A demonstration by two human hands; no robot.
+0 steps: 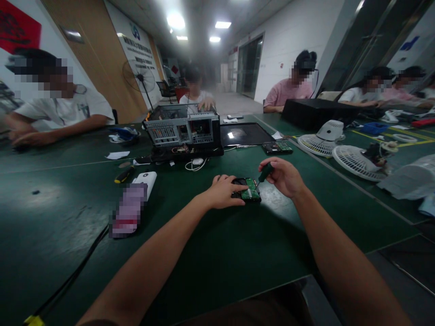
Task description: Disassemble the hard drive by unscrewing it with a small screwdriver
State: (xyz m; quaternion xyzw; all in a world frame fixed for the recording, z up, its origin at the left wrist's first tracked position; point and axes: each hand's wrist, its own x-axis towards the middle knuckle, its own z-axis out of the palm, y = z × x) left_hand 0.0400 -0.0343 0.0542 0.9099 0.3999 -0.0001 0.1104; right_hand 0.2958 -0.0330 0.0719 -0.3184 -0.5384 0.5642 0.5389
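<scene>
A hard drive (252, 194) with a green circuit board facing up lies flat on the green table. My left hand (222, 191) grips it from the left, thumb along the near edge and fingers spread over the far side, with one fingertip on the board. In my right hand (283, 175) is a dark-green-handled screwdriver (266, 172), tilted, its thin shaft pointing down at the board. Whether the tip touches a screw is too small to tell. A second hard drive (277, 147) rests farther back to the right.
Behind stands an opened computer case (183, 132) beside a dark flat panel (246, 134). On the left lie a yellow-and-black screwdriver (124, 174) and a white, partly blurred object (149, 181). White fan parts (356, 160) sit at the right. Several people are seated around the table.
</scene>
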